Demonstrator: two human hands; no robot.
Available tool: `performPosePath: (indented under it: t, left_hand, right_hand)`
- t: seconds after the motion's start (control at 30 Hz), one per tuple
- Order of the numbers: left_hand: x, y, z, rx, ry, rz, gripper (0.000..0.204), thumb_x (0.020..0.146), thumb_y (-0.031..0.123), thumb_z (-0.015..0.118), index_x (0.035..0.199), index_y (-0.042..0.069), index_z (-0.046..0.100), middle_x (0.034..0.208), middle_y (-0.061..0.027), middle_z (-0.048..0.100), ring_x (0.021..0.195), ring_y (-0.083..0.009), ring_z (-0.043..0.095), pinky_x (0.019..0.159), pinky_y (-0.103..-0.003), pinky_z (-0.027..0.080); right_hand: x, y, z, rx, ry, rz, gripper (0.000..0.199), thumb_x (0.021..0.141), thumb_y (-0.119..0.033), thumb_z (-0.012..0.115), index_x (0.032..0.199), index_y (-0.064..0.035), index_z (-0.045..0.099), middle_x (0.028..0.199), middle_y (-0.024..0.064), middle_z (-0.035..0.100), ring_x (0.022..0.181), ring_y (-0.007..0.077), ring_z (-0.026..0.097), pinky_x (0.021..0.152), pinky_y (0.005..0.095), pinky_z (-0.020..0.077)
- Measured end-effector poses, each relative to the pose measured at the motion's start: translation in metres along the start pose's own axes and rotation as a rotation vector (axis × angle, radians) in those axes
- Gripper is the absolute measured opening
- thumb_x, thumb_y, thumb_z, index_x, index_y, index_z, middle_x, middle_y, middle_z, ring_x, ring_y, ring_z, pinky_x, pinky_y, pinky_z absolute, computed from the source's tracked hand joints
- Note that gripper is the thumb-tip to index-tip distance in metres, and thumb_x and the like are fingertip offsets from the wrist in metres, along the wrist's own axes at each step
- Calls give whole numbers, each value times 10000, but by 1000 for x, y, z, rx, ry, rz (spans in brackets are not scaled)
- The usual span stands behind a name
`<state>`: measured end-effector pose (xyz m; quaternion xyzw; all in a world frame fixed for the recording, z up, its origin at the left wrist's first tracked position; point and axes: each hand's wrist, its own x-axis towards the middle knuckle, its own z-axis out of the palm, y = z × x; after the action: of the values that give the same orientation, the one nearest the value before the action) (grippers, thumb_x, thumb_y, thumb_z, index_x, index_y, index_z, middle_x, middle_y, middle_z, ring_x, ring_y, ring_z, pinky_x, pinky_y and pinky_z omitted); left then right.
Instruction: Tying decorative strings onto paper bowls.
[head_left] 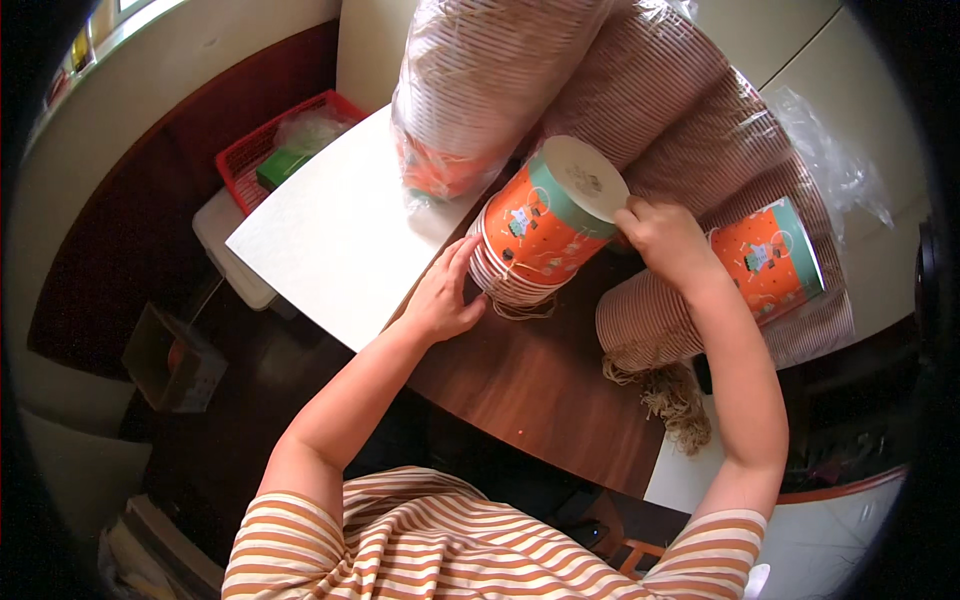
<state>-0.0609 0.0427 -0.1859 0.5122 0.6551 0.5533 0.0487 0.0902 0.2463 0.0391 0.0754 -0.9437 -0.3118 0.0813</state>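
Observation:
An upside-down stack of paper cups (545, 235), orange with a green band and printed figures, stands on the brown wooden table in front of me. My left hand (445, 295) lies against its lower left side, fingers spread and thumb apart. At the stack's upper right edge, my right hand (665, 235) is closed in a pinch; whatever is between its fingertips is hidden. Loops of thin twine (525, 308) show around the stack's foot. To the right, another cup stack (650, 315) lies on its side, with a bundle of twine (680, 405) beside its open end.
Tall plastic-wrapped cup stacks (490, 80) crowd the back. A white board (320, 230) adjoins the brown table (520, 390) on the left. Beyond it are a red basket (240, 165) and, lower down, an open box (175, 360). Crumpled clear plastic (835, 160) hangs at the right.

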Motion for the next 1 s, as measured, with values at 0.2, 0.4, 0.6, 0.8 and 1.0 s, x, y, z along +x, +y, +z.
performPosePath:
  t: [0.2,0.4,0.6,0.8,1.0]
  left_hand:
    - [-1,-2,0,-57,-16,-54,853,697,92,686,1439,54,268,1359,-235,410,1243,-408,437,1037,-429,391]
    - [-1,-3,0,-56,14,-63,813,704,77,661,1433,63,301,1340,-211,444,1231,-383,460,1031,-425,402]
    - [-3,-7,5,-70,119,-26,674,722,22,623,1358,36,399,1207,-191,517,1042,-325,574,894,-392,491]
    - [-4,-7,8,10,182,-16,466,718,-26,627,1169,23,523,987,-132,555,836,-262,577,758,-350,498]
    - [-4,-6,11,88,169,-12,378,731,-23,591,1103,28,554,999,-138,564,815,-267,589,708,-352,517]
  right_hand:
    - [-14,-4,-19,-58,30,143,135,758,-48,559,893,-46,560,825,98,596,785,252,638,675,360,538]
    - [-51,-19,-67,72,117,325,240,774,-55,628,1007,-16,584,923,126,619,870,305,626,766,382,517]
    - [-112,-3,-142,81,380,758,135,840,-58,656,955,6,626,918,124,627,747,260,607,675,347,486]
    - [-157,54,-166,140,210,1029,294,825,-213,693,1025,-5,641,1008,132,640,794,254,627,729,337,500]
    - [-163,62,-131,298,155,880,245,767,-125,714,948,15,628,888,171,643,840,303,626,744,384,483]
